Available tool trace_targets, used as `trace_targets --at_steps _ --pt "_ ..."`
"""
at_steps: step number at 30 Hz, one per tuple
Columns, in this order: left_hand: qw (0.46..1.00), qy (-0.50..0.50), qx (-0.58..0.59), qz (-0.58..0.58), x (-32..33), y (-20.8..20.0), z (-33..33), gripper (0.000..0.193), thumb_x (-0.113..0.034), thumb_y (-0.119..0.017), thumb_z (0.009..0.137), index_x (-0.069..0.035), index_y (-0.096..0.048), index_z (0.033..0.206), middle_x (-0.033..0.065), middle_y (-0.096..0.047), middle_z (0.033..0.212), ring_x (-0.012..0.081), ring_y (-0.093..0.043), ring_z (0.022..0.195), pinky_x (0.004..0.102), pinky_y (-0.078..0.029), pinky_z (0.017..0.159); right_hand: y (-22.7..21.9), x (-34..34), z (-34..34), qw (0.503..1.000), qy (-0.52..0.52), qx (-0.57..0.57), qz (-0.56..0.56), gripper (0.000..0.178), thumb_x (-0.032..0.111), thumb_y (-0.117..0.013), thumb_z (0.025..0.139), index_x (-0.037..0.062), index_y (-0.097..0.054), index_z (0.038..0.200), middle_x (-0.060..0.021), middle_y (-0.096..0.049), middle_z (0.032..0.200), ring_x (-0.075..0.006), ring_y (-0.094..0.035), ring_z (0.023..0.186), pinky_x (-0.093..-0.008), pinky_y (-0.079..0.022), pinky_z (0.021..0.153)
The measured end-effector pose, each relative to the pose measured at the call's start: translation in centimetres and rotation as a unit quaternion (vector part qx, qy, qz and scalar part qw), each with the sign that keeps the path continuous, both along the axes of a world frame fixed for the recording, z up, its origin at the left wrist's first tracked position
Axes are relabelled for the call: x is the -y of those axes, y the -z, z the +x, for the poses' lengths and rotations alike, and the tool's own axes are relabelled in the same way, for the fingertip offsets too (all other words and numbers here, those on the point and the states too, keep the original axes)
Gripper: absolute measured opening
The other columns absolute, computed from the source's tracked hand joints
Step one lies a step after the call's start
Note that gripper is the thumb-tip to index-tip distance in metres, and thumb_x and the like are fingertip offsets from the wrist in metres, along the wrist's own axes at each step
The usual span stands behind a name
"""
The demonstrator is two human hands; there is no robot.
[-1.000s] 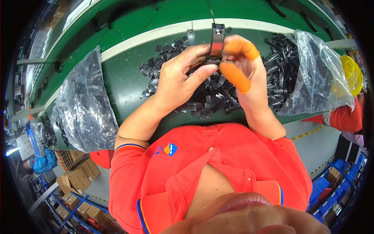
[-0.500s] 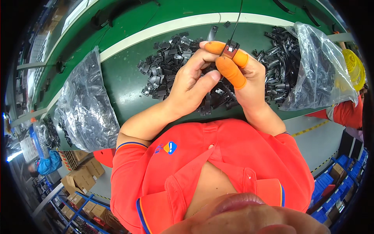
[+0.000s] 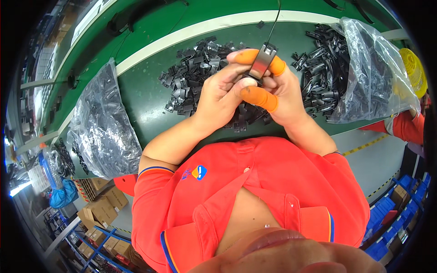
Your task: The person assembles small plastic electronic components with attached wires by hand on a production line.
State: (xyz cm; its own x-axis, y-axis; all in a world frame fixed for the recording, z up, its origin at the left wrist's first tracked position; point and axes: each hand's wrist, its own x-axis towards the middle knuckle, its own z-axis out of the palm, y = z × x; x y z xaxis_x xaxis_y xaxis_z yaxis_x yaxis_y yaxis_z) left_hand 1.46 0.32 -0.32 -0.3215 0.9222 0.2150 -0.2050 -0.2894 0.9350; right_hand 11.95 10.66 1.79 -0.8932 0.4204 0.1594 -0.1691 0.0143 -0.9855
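Both my hands meet over the table around one glossy black plastic part [image 3: 263, 62], long and slightly curved, standing tilted. My right hand [image 3: 287, 98] wears orange finger covers on thumb and index finger. Its index finger passes behind the part, while its thumb points toward my left thumb. My left hand [image 3: 221, 93], bare, is closed with its thumb and fingertips at the part's lower end. A thin black wire [image 3: 274, 25] runs from the part's upper end to the top of the view; whether it is attached cannot be told. Behind my hands lies a pile of small black pieces [image 3: 189, 75].
Longer black pieces [image 3: 318, 77] are heaped at the right, beside a clear plastic bag [image 3: 359, 91]. Another clear bag [image 3: 104, 132] of dark parts lies at the left. A yellow basket [image 3: 413, 73] and another person's red sleeve [image 3: 405, 128] show at far right.
The part in my hands has turned, and its long shiny face now shows. My right thumb has dropped away from its upper end. The shiny piece above my left fingers no longer shows there.
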Motion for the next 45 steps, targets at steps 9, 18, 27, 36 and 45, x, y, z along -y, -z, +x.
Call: trace_targets --at_steps 9,18,27,36,45 --pt "0.961 -0.037 -0.268 -0.053 0.3 -1.2 0.5 0.052 -0.038 -0.071 0.071 -0.004 -0.056 0.107 0.0104 -0.061 0.091 0.0261 -0.060 0.080 0.0323 -0.048 0.071 0.2 -0.7 0.9 0.954 0.059 -0.093 0.280 0.029 0.013 -0.071 0.070 -0.0009 -0.061 0.094 -0.0083 -0.065 0.099 -0.0179 -0.062 0.085 -0.0290 -0.049 0.074" --pt "0.946 0.085 -0.309 -0.039 0.1 -2.1 0.4 0.049 -0.027 -0.078 0.065 0.001 -0.058 0.100 0.0104 -0.060 0.095 0.0205 -0.056 0.091 0.0310 -0.043 0.080 0.5 -2.0 2.2 0.955 -0.009 -0.043 0.295 0.029 0.018 -0.072 0.065 0.0016 -0.063 0.088 -0.0072 -0.066 0.094 -0.0169 -0.061 0.073 -0.0258 -0.048 0.063" --pt "0.978 0.003 -0.192 -0.088 -0.1 -2.4 2.1 0.035 -0.028 -0.071 0.073 -0.003 -0.061 0.095 0.0093 -0.063 0.086 0.0207 -0.060 0.075 0.0297 -0.048 0.071 1.8 0.1 1.0 0.945 0.068 -0.160 0.278 0.025 0.008 -0.068 0.067 0.0014 -0.061 0.091 -0.0099 -0.065 0.089 -0.0243 -0.062 0.071 -0.0291 -0.050 0.065" --pt "0.924 0.143 -0.353 -0.039 -1.6 -2.6 -2.1 0.044 -0.030 -0.068 0.075 -0.002 -0.054 0.105 0.0135 -0.059 0.099 0.0284 -0.054 0.098 0.0374 -0.039 0.088 1.1 0.6 1.0 0.986 0.056 -0.129 -0.088 0.032 0.013 -0.061 0.083 -0.0045 -0.051 0.108 -0.0169 -0.055 0.111 -0.0240 -0.053 0.105 -0.0348 -0.041 0.092" --pt "0.698 -0.017 -0.710 0.089 -15.1 0.1 -10.7 0.033 -0.010 -0.060 0.076 -0.008 -0.054 0.108 0.0102 -0.056 0.105 0.0267 -0.051 0.103 0.0407 -0.034 0.093 1.6 -5.4 1.8 0.956 0.270 -0.067 -0.090 0.045 0.015 -0.046 0.091 -0.0018 -0.034 0.131 -0.0155 -0.041 0.130 -0.0221 -0.046 0.113 -0.0331 -0.037 0.093"
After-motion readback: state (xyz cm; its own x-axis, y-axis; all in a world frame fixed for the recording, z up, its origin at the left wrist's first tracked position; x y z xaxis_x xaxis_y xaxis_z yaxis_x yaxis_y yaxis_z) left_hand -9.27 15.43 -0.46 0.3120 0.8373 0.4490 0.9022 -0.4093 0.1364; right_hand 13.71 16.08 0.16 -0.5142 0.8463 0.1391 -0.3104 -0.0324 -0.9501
